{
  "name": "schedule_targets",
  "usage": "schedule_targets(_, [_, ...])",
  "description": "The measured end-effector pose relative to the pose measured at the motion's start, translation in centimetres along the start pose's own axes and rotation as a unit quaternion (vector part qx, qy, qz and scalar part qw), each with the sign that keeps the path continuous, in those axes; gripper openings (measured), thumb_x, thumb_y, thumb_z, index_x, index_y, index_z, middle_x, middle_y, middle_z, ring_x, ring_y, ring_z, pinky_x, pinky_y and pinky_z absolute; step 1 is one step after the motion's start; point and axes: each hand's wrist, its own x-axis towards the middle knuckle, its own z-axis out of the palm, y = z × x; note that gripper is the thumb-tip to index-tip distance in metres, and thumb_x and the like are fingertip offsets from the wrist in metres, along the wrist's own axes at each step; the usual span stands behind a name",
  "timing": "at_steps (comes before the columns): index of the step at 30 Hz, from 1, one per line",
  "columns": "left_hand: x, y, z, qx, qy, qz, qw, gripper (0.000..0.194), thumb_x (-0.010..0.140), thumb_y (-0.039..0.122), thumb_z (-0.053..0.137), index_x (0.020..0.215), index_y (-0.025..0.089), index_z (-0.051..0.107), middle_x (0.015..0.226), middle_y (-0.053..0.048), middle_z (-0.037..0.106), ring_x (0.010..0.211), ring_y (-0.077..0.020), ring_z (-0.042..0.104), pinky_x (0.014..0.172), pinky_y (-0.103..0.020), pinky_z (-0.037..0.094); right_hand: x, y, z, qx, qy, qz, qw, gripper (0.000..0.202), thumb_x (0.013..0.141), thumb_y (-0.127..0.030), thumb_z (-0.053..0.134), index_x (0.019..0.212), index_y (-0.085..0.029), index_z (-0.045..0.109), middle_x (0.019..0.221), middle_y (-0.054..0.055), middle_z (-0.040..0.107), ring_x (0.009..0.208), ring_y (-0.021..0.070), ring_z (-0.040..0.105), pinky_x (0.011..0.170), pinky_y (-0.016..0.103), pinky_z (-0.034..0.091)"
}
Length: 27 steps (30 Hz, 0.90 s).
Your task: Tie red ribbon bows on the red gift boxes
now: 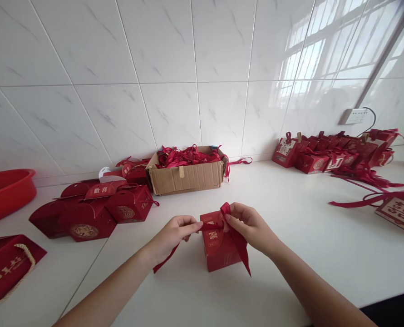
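On counter before you: red box (pixel 222 255), ribbon (pixel 240 243) half-tied — your left hand (pixel 179 230) pinches one strand, right hand (pixel 251 227) pinches loop; knot seemingly loose, bow unfinished.

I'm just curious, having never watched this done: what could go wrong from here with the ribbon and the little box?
The loop pinched in the right hand could slip out if those fingers ease. The left hand also grips the ribbon, so an uneven pull might skew the box on the smooth counter.
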Motion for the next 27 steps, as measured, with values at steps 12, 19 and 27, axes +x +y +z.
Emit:
schedule_targets(12, [-2.1, 5.0, -0.2, 0.404, 0.048, 0.240, 0.882, 0.018, 0.086, 0.028, 0.053, 0.089, 0.026, 0.070, 0.078, 0.000, 0.058, 0.071, -0.0130, 0.053, 0.061, -0.024, 0.041, 0.7, 0.2, 1.9, -0.117, 0.124, 0.027, 0.985, 0.014, 0.079, -0.026, 0.054, 0.075, -0.018, 0.064, 0.070, 0.002, 0.066, 0.061, 0.0150, 0.057, 0.054, 0.024, 0.042])
schedule_targets(19, [0.3, 7.7, 0.9, 0.493, 0.020, 0.356, 0.794, 0.019, 0.084, 0.018, 0.051, 0.085, 0.024, 0.068, 0.084, 0.000, 0.054, 0.080, -0.0145, 0.050, 0.079, -0.032, 0.038, 0.1, -0.3, 1.1, -0.158, 0.002, -0.091, 0.983, 0.015, 0.082, -0.015, 0.048, 0.077, -0.019, 0.062, 0.067, -0.002, 0.059, 0.058, 0.0102, 0.046, 0.054, 0.021, 0.038])
schedule_targets(27, [2.7, 5.7, 1.8, 0.391, 0.244, 0.365, 0.809, 0.007, 0.082, 0.023, 0.055, 0.077, 0.018, 0.052, 0.082, -0.001, 0.055, 0.084, -0.0178, 0.050, 0.081, -0.035, 0.037, 0.2, 0.5, 1.0, -0.117, 0.034, -0.076, 0.990, 0.031, 0.090, -0.031, 0.046, 0.064, -0.017, 0.053, 0.062, -0.001, 0.055, 0.058, 0.0110, 0.045, 0.055, 0.023, 0.036])
